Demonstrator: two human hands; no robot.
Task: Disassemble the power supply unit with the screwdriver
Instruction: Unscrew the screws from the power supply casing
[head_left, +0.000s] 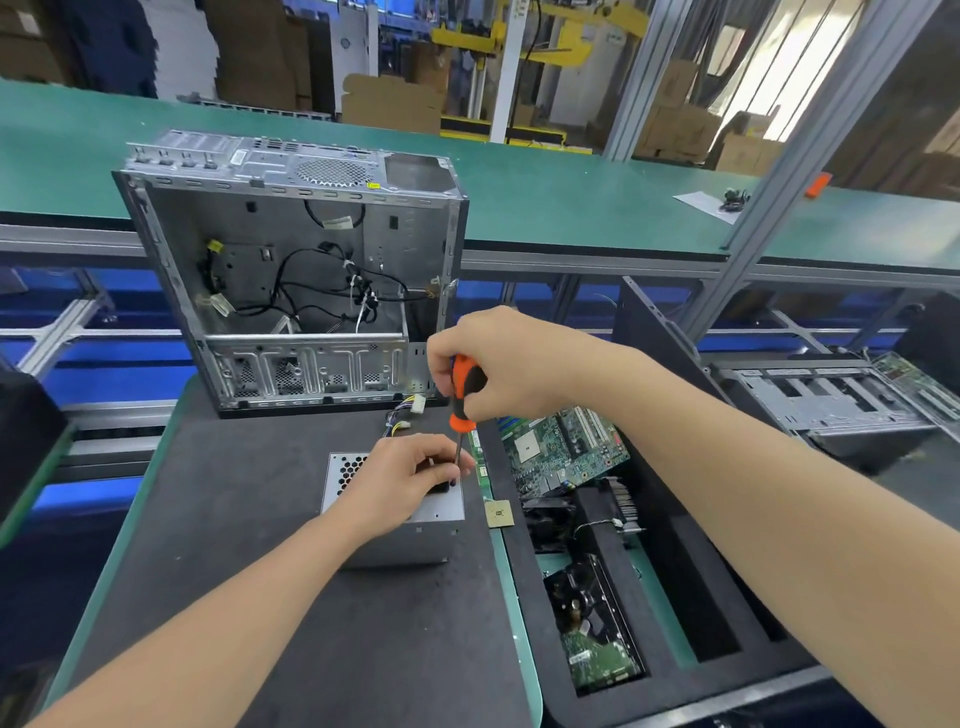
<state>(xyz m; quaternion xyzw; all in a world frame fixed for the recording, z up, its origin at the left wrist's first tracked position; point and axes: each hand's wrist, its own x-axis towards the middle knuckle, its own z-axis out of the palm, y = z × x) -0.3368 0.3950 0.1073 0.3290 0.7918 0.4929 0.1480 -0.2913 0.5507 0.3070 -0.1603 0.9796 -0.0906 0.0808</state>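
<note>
Here, R grip (498, 364) wraps the orange-and-black-handled screwdriver (464, 387), upright, tip on top of the grey metal power supply unit box (405, 540) on the dark tabletop (260, 519). L grip (410, 478) clasps the box top. Yellow sticker (372, 185) on the open silver PC case (291, 280) behind: too blurred to read.

Station notes. The table carried a dark mat (249, 519) with a green rim (513, 597) along its right edge. Beyond the table's far edge, a long green-topped bench (571, 197) ran across the whole width on aluminium rails (571, 260). A blue surface (104, 364) showed below the rails. At the right an aluminium upright (789, 171) rose at a slant and bore an orange tag (818, 184). Behind the bench stood stacked cardboard boxes (389, 104), a white pillar (511, 67) and yellow steel framework (545, 41). Bright light came through a pale panel (800, 57) near the top right corner.
</note>
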